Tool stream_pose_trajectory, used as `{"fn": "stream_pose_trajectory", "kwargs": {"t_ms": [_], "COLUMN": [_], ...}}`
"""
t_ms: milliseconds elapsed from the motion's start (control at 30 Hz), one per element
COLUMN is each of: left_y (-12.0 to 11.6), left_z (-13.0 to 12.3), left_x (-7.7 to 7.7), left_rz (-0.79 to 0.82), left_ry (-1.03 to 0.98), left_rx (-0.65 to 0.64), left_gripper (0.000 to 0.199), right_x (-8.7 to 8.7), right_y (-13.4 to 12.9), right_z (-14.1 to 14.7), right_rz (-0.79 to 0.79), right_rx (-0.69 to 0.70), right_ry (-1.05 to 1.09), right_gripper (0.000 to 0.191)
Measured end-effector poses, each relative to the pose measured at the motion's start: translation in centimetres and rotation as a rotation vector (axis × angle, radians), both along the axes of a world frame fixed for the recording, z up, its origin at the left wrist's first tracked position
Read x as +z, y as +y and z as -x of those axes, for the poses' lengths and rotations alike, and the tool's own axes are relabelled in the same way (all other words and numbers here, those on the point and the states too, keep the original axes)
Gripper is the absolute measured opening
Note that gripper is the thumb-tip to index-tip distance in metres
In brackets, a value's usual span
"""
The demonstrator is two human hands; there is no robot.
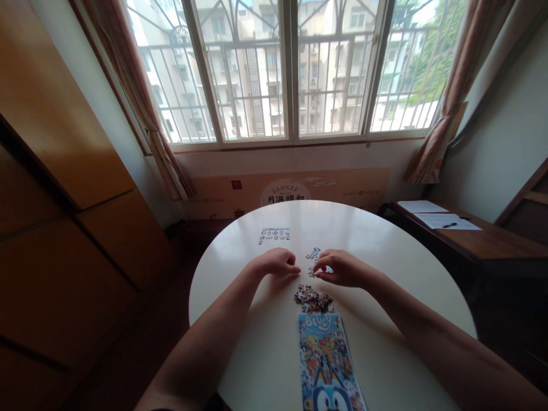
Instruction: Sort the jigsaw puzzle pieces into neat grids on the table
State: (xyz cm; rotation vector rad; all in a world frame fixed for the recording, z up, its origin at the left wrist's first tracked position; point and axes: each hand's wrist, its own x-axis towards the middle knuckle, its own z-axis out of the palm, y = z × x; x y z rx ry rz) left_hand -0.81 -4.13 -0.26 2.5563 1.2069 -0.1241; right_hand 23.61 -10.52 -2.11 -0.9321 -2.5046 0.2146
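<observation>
- I look out on a room with barred windows [291, 68] and tied curtains [432, 142]; below them I have a round white table [385, 240].
- The small puzzle cluster [311, 272] lies right at the right hand's fingertips, so the right hand [342, 268] is nearer; the left hand [278, 262] sits across a short bare gap.
- I see the right thumb and forefinger narrowly spaced, but cannot tell whether a piece is between them. The left fingers curl down near the tabletop; whether they hold anything, I cannot tell.
- Another loose cluster [314, 253] lies just beyond, the mixed pile [314, 298] is on my side of the hands, and sorted rows [274, 234] lie beyond the left hand.
- The picture sheet [327, 359] touches or nearly touches the pile, its long axis running away from me; I read "BLUEY" on top, with smaller lettering too blurred.
- On the printed board [240, 188] by the wall I make out "月满颐和" under a curved word, perhaps "ZANKEE".
</observation>
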Motion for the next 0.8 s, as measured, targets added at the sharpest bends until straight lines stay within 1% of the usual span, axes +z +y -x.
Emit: {"fn": "stream_pose_trajectory", "kwargs": {"t_ms": [200, 333, 600, 700, 800], "left_y": [0.1, 0.2, 0.4, 0.3, -0.1], "left_z": [0.1, 0.1, 0.3, 0.3, 0.1], "left_x": [0.0, -0.1, -0.4, -0.3, 0.1], "left_rz": [0.009, 0.011, -0.005, 0.01, 0.03], "left_ry": [-0.007, -0.003, -0.011, -0.014, -0.026], "left_rx": [-0.009, -0.004, -0.019, -0.028, -0.069], "left_gripper": [0.037, 0.037, 0.038, 0.037, 0.036], "right_x": [0.4, 0.6, 0.0, -0.1, -0.1], "right_y": [0.4, 0.7, 0.8, 0.9, 0.7], "right_z": [-1.5, -2.0, -1.6, -1.5, -1.2], "right_rz": [0.061, 0.063, 0.072, 0.079, 0.08], "right_rx": [-0.099, -0.146, -0.126, -0.115, -0.089], "right_ry": [-0.051, -0.04, -0.028, -0.031, -0.022], "right_gripper": [0.016, 0.015, 0.018, 0.018, 0.017]}}
